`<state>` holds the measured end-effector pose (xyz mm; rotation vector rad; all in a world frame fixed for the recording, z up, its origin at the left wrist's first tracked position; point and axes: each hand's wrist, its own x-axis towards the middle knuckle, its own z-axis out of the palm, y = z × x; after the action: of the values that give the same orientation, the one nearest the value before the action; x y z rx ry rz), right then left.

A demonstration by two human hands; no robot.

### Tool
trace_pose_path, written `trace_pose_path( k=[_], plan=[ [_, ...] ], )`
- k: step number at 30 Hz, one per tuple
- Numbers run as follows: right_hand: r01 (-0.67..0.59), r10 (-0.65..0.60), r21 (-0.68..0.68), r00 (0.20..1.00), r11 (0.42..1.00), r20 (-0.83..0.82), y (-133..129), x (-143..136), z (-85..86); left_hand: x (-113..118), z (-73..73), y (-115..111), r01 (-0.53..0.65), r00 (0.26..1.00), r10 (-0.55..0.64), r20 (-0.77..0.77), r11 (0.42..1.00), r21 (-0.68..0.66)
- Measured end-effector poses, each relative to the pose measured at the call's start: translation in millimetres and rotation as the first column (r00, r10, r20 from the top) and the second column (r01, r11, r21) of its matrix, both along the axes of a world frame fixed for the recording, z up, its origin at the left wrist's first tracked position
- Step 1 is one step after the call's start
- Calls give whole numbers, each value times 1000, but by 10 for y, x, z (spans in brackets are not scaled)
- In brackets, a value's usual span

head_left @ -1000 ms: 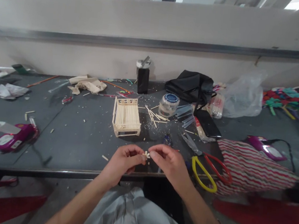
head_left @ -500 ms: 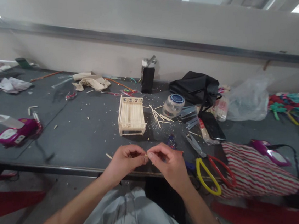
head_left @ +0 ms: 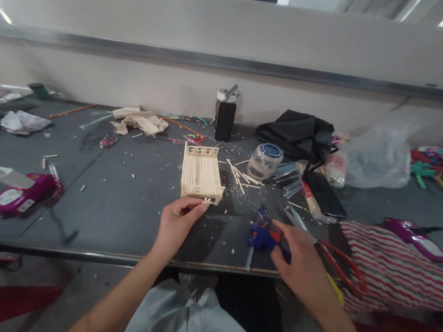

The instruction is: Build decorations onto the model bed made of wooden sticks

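Note:
My left hand (head_left: 179, 224) is closed in a pinch on a small pale wooden piece (head_left: 206, 201), roughly flower-shaped, at the near edge of a miniature wooden bed (head_left: 202, 172). Whether the piece touches the bed, I cannot tell. The bed is built of thin sticks and has a patterned headboard. To the right, my right hand (head_left: 299, 256) is open, thumb and fingers spread at the handle of a blue glue gun (head_left: 262, 237) with an orange trigger. A clear glue stick (head_left: 250, 258) pokes from the gun towards the table edge. Contact between hand and handle is unclear.
Scissors (head_left: 338, 260) with red and yellow handles lie beside my right hand, next to a striped cloth (head_left: 401, 267). Loose sticks (head_left: 238, 175), a blue-lidded jar (head_left: 265, 161) and a phone (head_left: 325, 194) lie beyond. A purple device (head_left: 20, 195) is at left.
My hands have parted. The left has moved forward to the bed with the small piece; the right has let go and swung right to the glue gun. The view has shifted slightly.

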<state>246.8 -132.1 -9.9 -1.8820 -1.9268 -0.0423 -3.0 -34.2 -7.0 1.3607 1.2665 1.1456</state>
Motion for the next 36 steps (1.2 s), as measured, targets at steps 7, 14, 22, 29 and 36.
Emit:
trace_pose_path(
  k=[7,14,22,29,36],
  plan=[
    [-72,69,15,990,997,122,-77,20,-203,58,-38,32,-10,1000,11,-24,999,33],
    [-6,-4,-17,850,1000,-526,-126,-85,-67,50,-67,35,-10,995,26,-92,985,170],
    [-77,-171,-171,9,982,-985,23,-628,153,47,-151,53,-9,992,44,-117,958,287],
    [36,-178,-175,132,984,-975,132,-586,145,-28,-83,-9,-18,982,88,-167,924,383],
    [28,-21,21,958,999,-286,98,-121,-49,-217,-22,-99,9,952,128,-280,898,441]
  ],
)
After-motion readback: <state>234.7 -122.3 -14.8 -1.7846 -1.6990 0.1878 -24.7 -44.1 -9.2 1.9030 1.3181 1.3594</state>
